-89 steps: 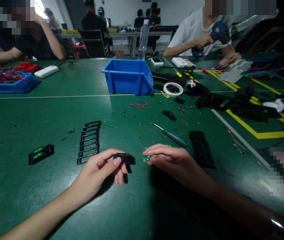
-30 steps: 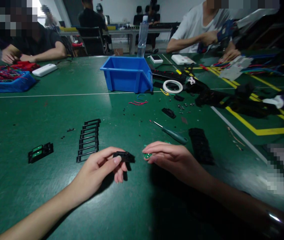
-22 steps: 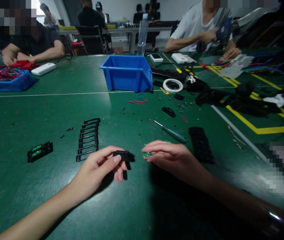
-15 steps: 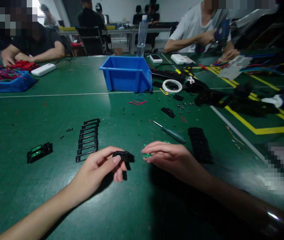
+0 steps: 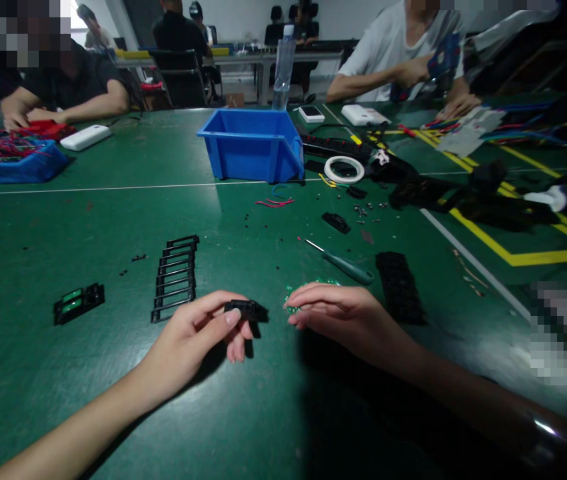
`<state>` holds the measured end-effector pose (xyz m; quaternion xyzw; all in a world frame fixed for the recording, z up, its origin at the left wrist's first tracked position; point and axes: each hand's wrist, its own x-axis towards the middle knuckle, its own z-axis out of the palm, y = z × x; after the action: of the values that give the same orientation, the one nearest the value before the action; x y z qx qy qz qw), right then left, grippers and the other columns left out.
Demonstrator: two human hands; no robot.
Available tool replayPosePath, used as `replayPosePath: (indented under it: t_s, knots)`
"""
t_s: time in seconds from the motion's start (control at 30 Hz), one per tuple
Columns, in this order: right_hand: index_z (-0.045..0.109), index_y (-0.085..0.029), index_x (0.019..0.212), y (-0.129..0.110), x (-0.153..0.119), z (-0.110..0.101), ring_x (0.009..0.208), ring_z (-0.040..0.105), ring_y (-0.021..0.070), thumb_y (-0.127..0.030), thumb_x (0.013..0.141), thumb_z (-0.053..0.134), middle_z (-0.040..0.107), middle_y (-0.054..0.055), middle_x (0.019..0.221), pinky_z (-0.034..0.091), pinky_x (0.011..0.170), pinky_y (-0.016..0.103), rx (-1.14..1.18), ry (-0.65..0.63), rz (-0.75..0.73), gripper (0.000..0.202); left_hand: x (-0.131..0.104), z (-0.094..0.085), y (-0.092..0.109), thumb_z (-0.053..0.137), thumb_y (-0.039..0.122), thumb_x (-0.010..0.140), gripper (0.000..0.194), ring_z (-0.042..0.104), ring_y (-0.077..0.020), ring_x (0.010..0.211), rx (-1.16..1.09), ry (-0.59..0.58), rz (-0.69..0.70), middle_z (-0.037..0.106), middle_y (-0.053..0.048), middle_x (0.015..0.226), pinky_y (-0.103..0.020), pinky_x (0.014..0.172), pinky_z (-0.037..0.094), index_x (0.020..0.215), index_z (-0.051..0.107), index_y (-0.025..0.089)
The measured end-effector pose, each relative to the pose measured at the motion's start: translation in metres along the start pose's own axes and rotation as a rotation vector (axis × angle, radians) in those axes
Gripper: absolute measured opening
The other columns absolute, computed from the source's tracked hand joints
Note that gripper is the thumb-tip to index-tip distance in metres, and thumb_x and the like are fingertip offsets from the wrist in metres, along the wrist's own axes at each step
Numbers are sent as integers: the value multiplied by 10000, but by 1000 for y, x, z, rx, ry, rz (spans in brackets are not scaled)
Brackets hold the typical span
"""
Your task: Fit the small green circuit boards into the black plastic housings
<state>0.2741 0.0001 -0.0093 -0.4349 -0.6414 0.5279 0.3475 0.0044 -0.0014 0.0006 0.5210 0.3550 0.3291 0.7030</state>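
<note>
My left hand pinches a small black plastic part between thumb and fingers, a little above the green table. To its right, my right hand is stretched over a cluster of small green pieces, fingers extended and apart from the thumb. Some of these pieces show at the fingertips and behind the knuckles; the others are hidden under the hand. A black ladder-like plastic frame lies just behind my left hand. Farther left is a black holder with green inserts.
Behind my right hand lies a screwdriver, with a dark ribbed block to the right. A blue bin, a tape roll, loose screws and a water bottle stand farther back. Co-workers sit across the table.
Both hands stay almost in place; my right hand has shifted very slightly, and more green pieces show behind it. The view has tilted a little.
</note>
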Motion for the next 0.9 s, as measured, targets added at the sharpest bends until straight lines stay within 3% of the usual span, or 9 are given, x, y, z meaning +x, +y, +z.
replayPosePath:
  t_s: [0.23,0.43,0.9]
  knots:
    - [750,-206,1037,-1,-3,0,795,733,164,-370,904,740,750,56,955,589,708,260,72,-15,68,212,-1,0,0,560,310,1027,258,648,-128,676,8,2,-7,686,-78,889,-262,646,544,1159,652,109]
    - [760,-205,1030,1,-3,0,808,729,159,-350,918,726,727,71,1055,582,716,266,48,-22,28,186,0,0,-1,556,302,1031,249,651,-122,684,8,-3,-3,690,-72,893,-250,651,545,1164,657,117]
    - [772,-206,1016,2,-2,1,781,718,138,-313,919,728,719,71,1051,576,692,248,74,-34,-19,151,-1,-2,-1,564,318,1026,281,649,-128,692,64,-7,-17,695,-78,901,-265,664,550,1200,654,117]
